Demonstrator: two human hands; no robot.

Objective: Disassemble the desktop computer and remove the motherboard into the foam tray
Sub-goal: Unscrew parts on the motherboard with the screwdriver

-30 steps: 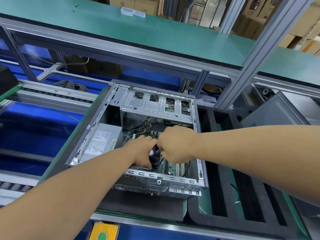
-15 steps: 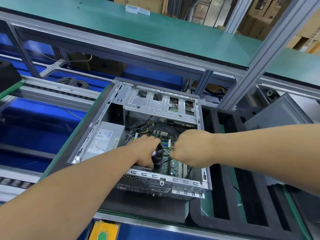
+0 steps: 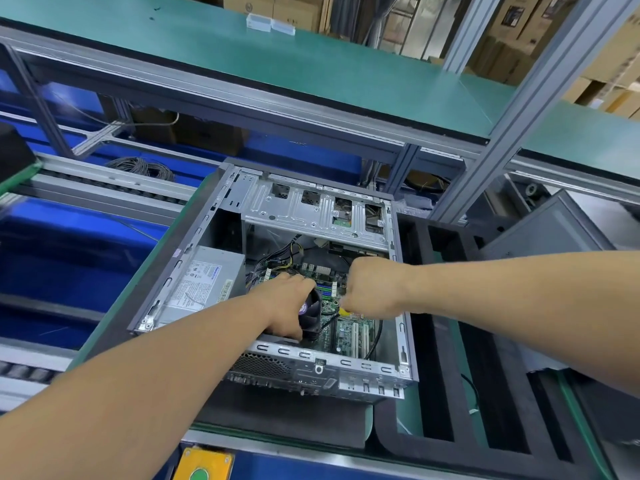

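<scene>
Inside open grey metal computer case (image 3: 194, 268): left hand (image 3: 289, 306) gripping black round cooler fan (image 3: 310, 315), right hand (image 3: 372, 289) fisted, pinching small yellow piece (image 3: 344, 311) over green motherboard (image 3: 353, 332).

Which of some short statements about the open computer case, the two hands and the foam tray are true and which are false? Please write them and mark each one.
1. The motherboard sits in the foam tray. False: it is inside the computer case.
2. The left hand grips the black fan. True.
3. The power supply lies outside the case. False: it is in the case's left part.
4. The right hand is inside the case, fingers curled. True.
5. The foam tray lies to the left of the case. False: to its right.
</scene>
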